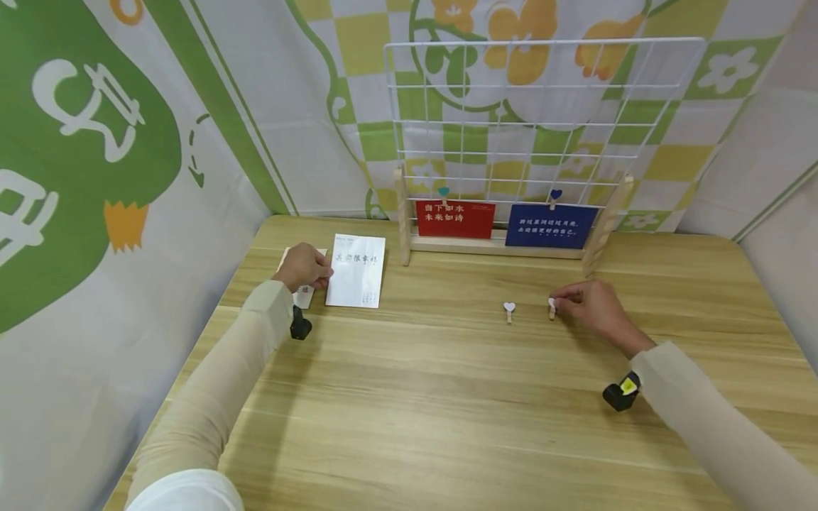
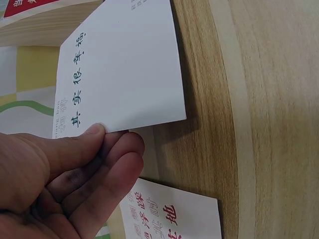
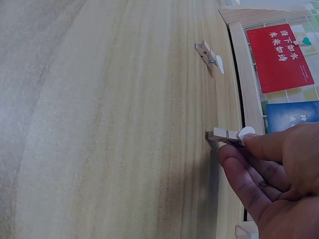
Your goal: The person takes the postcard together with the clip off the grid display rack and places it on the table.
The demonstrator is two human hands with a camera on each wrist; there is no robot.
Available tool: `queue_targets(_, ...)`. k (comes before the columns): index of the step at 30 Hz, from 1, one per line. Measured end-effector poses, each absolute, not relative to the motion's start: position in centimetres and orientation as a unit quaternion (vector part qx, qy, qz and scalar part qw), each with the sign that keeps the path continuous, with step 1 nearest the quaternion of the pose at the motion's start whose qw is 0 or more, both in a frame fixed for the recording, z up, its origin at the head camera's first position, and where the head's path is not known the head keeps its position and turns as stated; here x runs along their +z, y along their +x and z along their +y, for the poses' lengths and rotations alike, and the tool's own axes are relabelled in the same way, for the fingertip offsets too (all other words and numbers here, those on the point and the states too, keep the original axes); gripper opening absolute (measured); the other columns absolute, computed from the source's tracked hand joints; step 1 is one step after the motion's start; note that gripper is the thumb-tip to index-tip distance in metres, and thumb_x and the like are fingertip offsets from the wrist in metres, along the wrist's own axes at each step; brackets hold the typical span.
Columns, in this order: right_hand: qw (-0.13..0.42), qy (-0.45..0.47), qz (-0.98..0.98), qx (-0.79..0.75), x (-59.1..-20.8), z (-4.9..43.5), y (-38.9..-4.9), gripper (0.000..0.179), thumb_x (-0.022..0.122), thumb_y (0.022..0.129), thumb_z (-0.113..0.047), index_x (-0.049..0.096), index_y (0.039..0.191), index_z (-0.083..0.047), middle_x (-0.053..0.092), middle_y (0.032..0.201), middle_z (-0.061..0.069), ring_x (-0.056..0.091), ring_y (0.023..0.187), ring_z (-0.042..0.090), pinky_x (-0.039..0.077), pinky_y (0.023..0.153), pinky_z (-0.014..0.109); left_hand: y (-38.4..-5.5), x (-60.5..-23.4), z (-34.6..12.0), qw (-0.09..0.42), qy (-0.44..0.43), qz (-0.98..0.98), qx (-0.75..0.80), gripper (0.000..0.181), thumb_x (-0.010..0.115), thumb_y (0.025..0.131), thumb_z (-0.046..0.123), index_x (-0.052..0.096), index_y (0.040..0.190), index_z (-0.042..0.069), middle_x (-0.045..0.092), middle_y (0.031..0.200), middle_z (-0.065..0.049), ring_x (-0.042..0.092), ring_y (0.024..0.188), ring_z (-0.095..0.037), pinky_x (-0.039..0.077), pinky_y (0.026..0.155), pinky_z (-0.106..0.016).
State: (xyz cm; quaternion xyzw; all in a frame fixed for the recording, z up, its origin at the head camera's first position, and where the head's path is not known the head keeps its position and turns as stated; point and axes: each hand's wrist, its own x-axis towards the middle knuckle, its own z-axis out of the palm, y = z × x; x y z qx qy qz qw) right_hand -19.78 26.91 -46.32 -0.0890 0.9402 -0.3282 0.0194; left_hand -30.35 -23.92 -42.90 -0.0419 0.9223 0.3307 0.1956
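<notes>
My left hand [image 1: 303, 267] pinches the edge of a white card [image 1: 355, 273] between thumb and fingers. In the left wrist view this card [image 2: 124, 69] is tilted, with a shadow on the wood beneath it. A second white card [image 2: 172, 211] with red lettering lies under that hand, partly hidden by it in the head view. At the right, my right hand [image 1: 594, 310] pinches a small wooden clothespin [image 3: 227, 135] by its white heart end. Another clothespin [image 1: 509, 312] with a white heart lies on the table to the left of it.
Behind stands a white wire grid [image 1: 530, 124] on a wooden stand [image 1: 498, 245]. A red card [image 1: 455, 220] and a blue card [image 1: 551, 226] hang from its lower part by heart clothespins. Patterned cloth [image 1: 364, 71] covers the wall behind the wooden table [image 1: 415, 397].
</notes>
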Motion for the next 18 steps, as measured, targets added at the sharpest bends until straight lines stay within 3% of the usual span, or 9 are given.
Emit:
queue_targets(8,0.025,-0.093,0.943,-0.319,-46.39,27.00,-19.59,0.016,0.070,0.090,-0.010,0.076,0.100,0.001,0.076,0.091,0.016,0.074,0.088,0.029,0.057,0.074,0.035,-30.50,-42.95,-23.64,0.197,-0.044,0.939,0.280,0.018,0.069,0.091,0.009,0.071,0.102,-0.006,0.074,0.076,-0.012,0.067,0.060,-0.012,0.054,0.058,-0.029)
queue_targets(14,0.028,-0.113,0.947,-0.300,-46.17,27.13,-19.60,0.014,0.071,0.089,-0.009,0.077,0.098,0.000,0.076,0.091,0.015,0.073,0.088,0.032,0.056,0.080,0.049,-30.72,-42.97,-23.29,0.200,-0.051,0.945,0.252,0.018,0.070,0.091,0.014,0.072,0.102,-0.001,0.072,0.069,-0.005,0.066,0.061,-0.013,0.055,0.059,-0.038)
queue_targets(18,0.033,-0.120,0.948,-0.291,-45.98,27.14,-19.77,0.013,0.071,0.089,-0.009,0.077,0.096,0.000,0.076,0.089,0.015,0.072,0.079,0.025,0.057,0.076,0.046,-30.81,-43.21,-23.13,0.199,-0.059,0.947,0.243,0.017,0.071,0.091,0.015,0.073,0.101,0.001,0.072,0.070,-0.003,0.066,0.061,-0.012,0.054,0.059,-0.037)
